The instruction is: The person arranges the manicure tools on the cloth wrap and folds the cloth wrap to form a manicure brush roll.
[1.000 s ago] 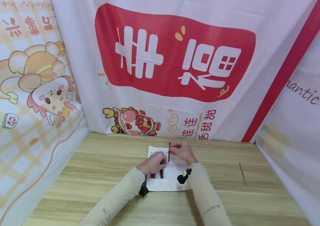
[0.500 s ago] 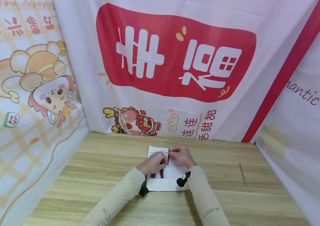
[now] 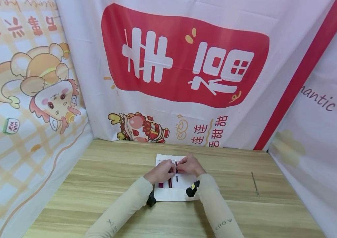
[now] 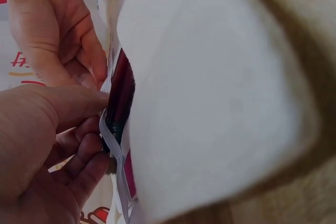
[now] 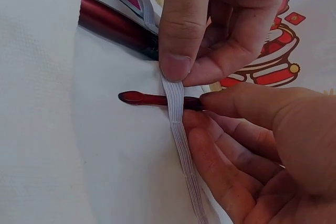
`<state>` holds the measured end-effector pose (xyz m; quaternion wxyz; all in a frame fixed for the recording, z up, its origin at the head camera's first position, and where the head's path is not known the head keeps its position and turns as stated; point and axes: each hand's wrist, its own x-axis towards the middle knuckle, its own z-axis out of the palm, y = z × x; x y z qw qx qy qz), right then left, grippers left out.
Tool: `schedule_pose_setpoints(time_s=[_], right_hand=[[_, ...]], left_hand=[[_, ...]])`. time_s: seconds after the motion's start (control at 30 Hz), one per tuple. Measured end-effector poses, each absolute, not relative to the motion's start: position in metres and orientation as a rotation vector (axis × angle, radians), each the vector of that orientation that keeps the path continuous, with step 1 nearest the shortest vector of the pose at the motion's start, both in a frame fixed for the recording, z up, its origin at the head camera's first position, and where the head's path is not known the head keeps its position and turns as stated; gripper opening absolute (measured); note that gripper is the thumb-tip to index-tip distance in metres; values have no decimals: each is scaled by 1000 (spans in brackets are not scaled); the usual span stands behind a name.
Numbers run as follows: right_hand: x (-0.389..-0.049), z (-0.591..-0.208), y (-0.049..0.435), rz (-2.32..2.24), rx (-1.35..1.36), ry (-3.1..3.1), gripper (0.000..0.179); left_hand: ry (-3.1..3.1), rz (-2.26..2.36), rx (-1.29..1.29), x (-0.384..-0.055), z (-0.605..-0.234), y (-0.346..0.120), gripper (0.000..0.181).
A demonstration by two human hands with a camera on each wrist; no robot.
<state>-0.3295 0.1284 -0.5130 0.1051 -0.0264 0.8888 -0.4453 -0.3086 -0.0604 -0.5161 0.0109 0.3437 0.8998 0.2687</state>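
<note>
A white fabric roll (image 3: pixel 178 195) lies unfolded on the table, with a pale elastic band (image 5: pixel 181 145) across its inside. My left hand (image 3: pixel 163 171) pinches the band between thumb and fingers. Right beside it, my right hand (image 3: pixel 190 165) pinches a slim dark red stick (image 5: pixel 144 99) with a flattened, spoon-like end. That end has passed under the band; the other end is hidden in my right fingers. Next to it, a thicker dark red brush (image 5: pixel 113 22) sits under the band, its bristles partly visible in the left wrist view. A magenta strip (image 3: pixel 161 185) lies further left.
A thin metal stick (image 3: pixel 255 184) lies on the wooden table (image 3: pixel 234 211) to the right. Printed cloths (image 3: pixel 183 125) hang behind the table and on both sides. The roll's large white flap (image 4: pixel 210 98) covers much of the left wrist view.
My right hand has turned the stick over and brought it down and left, so its flattened end now pokes out below the band. My left hand stays in place.
</note>
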Motion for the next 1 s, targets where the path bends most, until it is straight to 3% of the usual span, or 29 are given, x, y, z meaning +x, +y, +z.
schedule_pose_setpoints(time_s=[0.27,0.53,1.0], right_hand=[[-330,-512,121,-1135,-41,2679,9],[-337,-505,121,-995,33,2758,17],[-345,-510,113,-1151,197,2723,12]], left_hand=[[2818,828,1057,-307,-519,-62,13],[2812,824,1021,-307,-519,-61,11],[2810,846,1080,-311,-520,-61,12]])
